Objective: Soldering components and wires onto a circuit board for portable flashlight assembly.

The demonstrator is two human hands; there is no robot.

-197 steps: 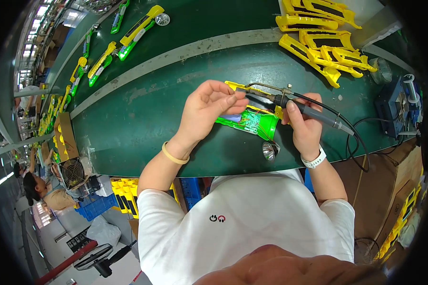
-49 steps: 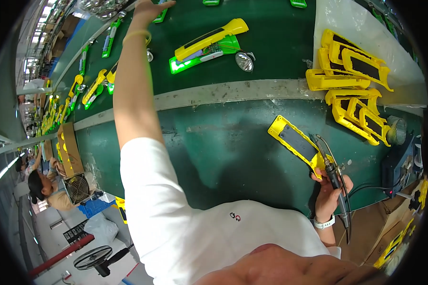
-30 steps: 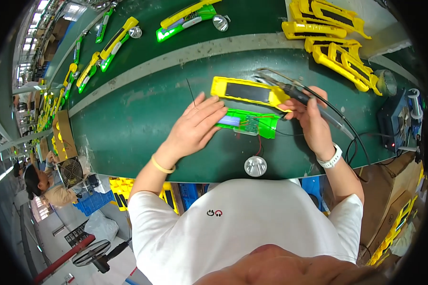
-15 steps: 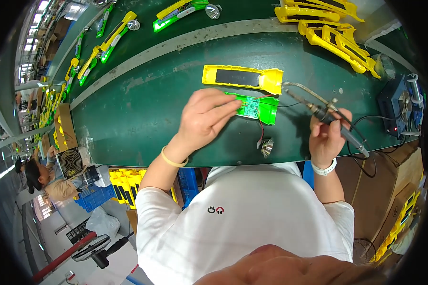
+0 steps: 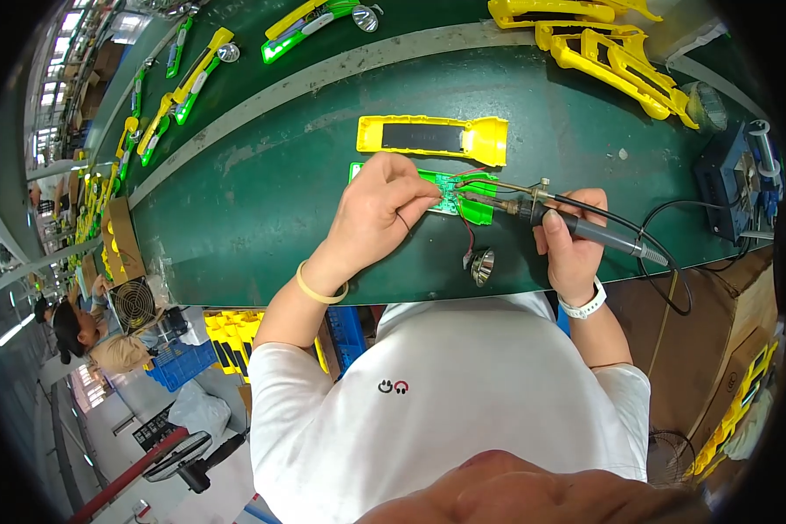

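My right hand [image 5: 575, 244] is closed round the dark handle of a soldering iron [image 5: 589, 230], which has a thin curved metal tube along it. Its tip reaches left to the green circuit board [image 5: 446, 194] in an open green flashlight shell half [image 5: 479, 210]. At the board's left side, my left hand [image 5: 377, 210] pinches what looks like a thin dark wire; its fingertips partly hide the board. A red wire runs down from the board to a small silver reflector [image 5: 482, 266]. Just beyond lies a yellow shell half [image 5: 432, 137] with a dark inset panel.
Several yellow frames [image 5: 620, 65] are piled at the far right. A soldering station [image 5: 727, 188] stands at the right edge, its cable looping near my right hand. Green-and-yellow flashlights [image 5: 314, 28] lie beyond the grey strip. Another person [image 5: 83, 327] is at far left.
The soldering iron has moved left and its tip has come down to the board. My left fingers have closed into a pinch. The black wire that stretched right no longer shows there.
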